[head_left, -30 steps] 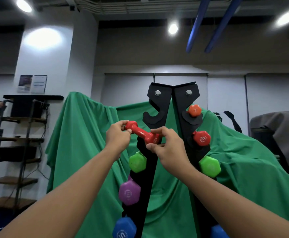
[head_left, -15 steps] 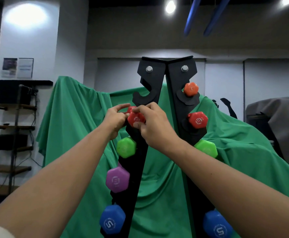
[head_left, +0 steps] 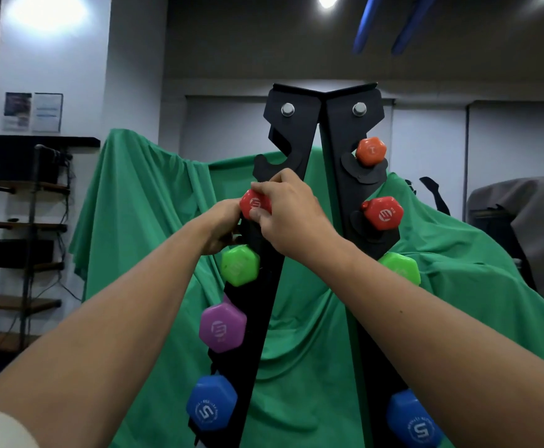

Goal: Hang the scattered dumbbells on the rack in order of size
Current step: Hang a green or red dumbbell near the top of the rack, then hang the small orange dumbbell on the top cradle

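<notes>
A black A-frame rack (head_left: 299, 124) stands in front of me. On its left arm, at the second hook from the top, sits a red dumbbell (head_left: 254, 204). My right hand (head_left: 291, 218) grips its near end from above. My left hand (head_left: 224, 226) is just below and behind that end, fingers curled against the rack; what it holds is hidden. Below hang a green (head_left: 240, 266), a purple (head_left: 222, 328) and a blue dumbbell (head_left: 211, 407). The right arm carries an orange (head_left: 370, 151), a red (head_left: 383, 213), a green (head_left: 400, 270) and a blue one (head_left: 414, 421). The top left hook (head_left: 272, 163) is bare.
A green cloth (head_left: 141, 221) drapes behind the rack. A dark metal shelf unit (head_left: 22, 221) stands at the left wall. A grey covered object (head_left: 522, 221) sits at the right.
Both hands have swung the red dumbbell from lying crosswise to end-on and lowered it onto the second left hook. My view has moved closer and tilted down.
</notes>
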